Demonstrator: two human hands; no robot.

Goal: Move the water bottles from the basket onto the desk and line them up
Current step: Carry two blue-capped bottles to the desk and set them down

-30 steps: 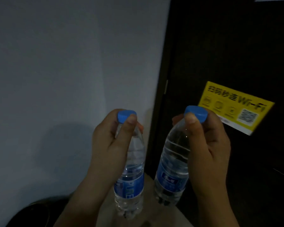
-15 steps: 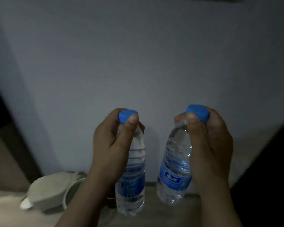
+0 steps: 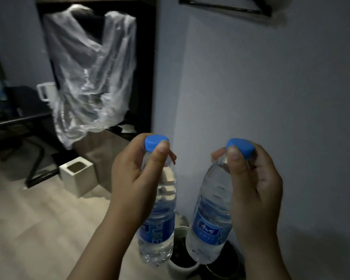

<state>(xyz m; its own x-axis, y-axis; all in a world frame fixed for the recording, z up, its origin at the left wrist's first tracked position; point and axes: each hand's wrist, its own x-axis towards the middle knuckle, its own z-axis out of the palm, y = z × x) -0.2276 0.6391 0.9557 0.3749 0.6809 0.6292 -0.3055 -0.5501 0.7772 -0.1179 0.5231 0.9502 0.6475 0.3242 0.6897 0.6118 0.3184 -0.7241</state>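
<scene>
I hold two clear water bottles with blue caps and blue labels in the air in front of a grey wall. My left hand grips the neck of the left bottle, thumb against the cap. My right hand grips the neck and cap of the right bottle, which tilts slightly to the left at its base. Neither the basket nor the desk can be made out in this view.
A white square bin stands on the pale wood floor at the left. Behind it a garment in clear plastic hangs in a dark open wardrobe. A dark chair is at far left. A round white-rimmed container lies below the bottles.
The view has swung to the left: the dark door with the yellow sign is gone, and the wardrobe, bin and floor have come into sight. Both hands keep the same hold on the bottles.
</scene>
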